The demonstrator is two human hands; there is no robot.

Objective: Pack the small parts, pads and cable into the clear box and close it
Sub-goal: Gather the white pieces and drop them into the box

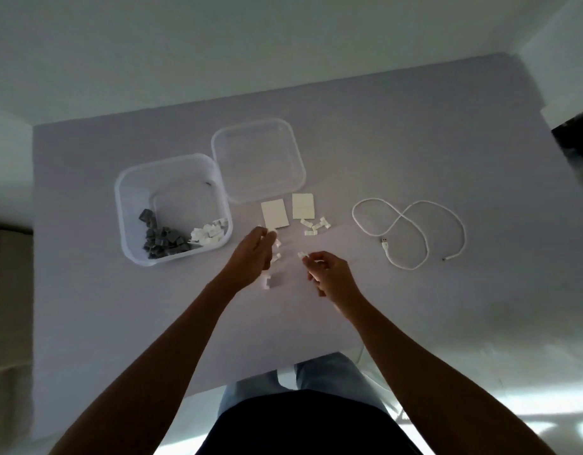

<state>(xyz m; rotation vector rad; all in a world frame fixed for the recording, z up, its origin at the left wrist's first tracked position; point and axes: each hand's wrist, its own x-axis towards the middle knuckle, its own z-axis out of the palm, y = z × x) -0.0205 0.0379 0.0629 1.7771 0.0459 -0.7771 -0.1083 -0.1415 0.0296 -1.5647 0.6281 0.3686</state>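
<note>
The clear box (pixel 126 205) stands open at the left of the table, with grey parts (pixel 162 239) and white parts (pixel 208 232) in its near corner. Its clear lid (pixel 259 160) lies flat behind and to the right. Two white pads (pixel 274 213) (pixel 302 206) lie side by side below the lid. A few small white parts (pixel 316 225) lie just right of the pads, and others (pixel 270 280) lie between my hands. The white cable (pixel 410 231) is looped at the right. My left hand (pixel 252 257) is cupped, seemingly on small white parts. My right hand (pixel 326 274) pinches one white part (pixel 302 255).
The table (pixel 382 142) has a pale lilac top, with its near edge close to my legs. A dark object (pixel 576 133) sits at the far right edge. A brownish box (pixel 7 290) stands off the table's left side.
</note>
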